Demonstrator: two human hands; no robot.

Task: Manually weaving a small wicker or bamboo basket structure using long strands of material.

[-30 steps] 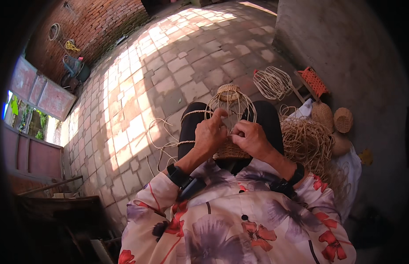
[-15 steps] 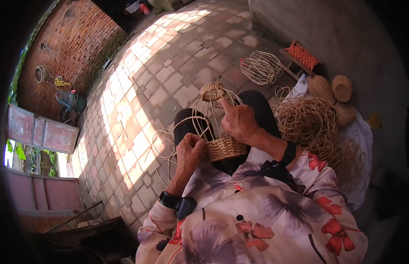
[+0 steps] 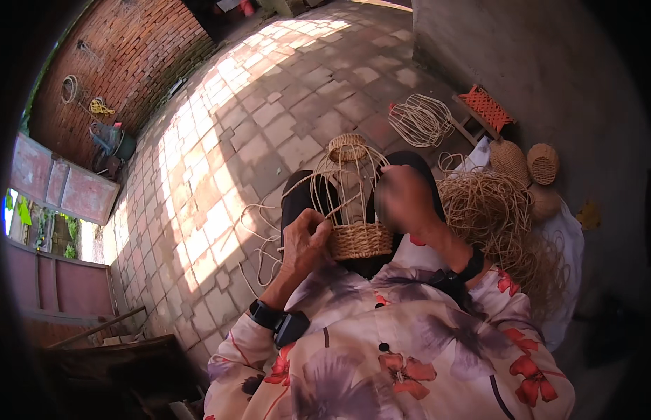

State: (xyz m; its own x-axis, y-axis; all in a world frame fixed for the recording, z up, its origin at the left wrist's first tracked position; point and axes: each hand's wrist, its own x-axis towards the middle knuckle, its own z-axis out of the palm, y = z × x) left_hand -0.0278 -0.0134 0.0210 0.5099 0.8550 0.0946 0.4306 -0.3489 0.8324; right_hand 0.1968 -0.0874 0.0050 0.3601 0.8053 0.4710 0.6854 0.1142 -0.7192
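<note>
A tan basket of woven cord with open ribs (image 3: 359,242) sits between the person's black-trousered legs (image 3: 413,158). The bare left hand (image 3: 302,241) is pinched on its left edge; the blurred right hand (image 3: 407,201) is beside its ribs, grip unclear. A tangled tan cord heap (image 3: 483,210) lies right.

Brick wall (image 3: 143,63); sunlit paving (image 3: 192,175); grey wall (image 3: 542,70)

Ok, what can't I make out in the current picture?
- Head view: right hand, motion blur obscures its exact grip.
- Head view: left hand, its own back hides any pinched strand.
- Head view: woven basket, its near wall hides the inside bottom.
- Head view: red object, too small at the top edge.
</note>
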